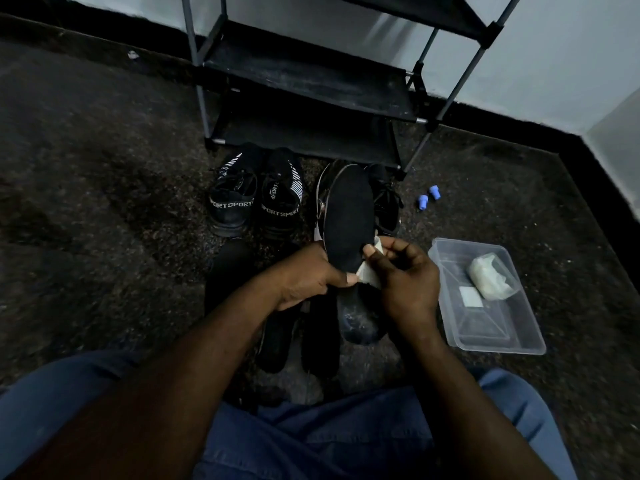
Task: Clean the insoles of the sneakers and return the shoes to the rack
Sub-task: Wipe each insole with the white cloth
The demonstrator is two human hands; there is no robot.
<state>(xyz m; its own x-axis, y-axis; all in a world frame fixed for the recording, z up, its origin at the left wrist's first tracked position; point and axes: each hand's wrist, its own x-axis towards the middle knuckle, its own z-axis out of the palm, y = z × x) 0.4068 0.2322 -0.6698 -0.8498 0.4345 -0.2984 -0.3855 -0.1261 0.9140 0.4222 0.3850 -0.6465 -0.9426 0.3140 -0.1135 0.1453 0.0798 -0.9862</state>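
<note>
My left hand [308, 275] grips the near end of a black insole [348, 213] and holds it upright above the floor. My right hand [401, 275] pinches a small white wipe [367, 273] against the insole's lower right edge. Two black sneakers marked SPORT [256, 199] stand side by side in front of the black shoe rack [311, 84]. Another black sneaker [386, 199] stands partly hidden behind the insole. Several more dark insoles [228, 271] lie on the floor under my hands.
A clear plastic tub [485, 299] on the floor at the right holds a white pack and a small white square. Two small blue caps [427, 197] lie near the rack's right leg. The floor is dark speckled carpet; walls meet at the right corner.
</note>
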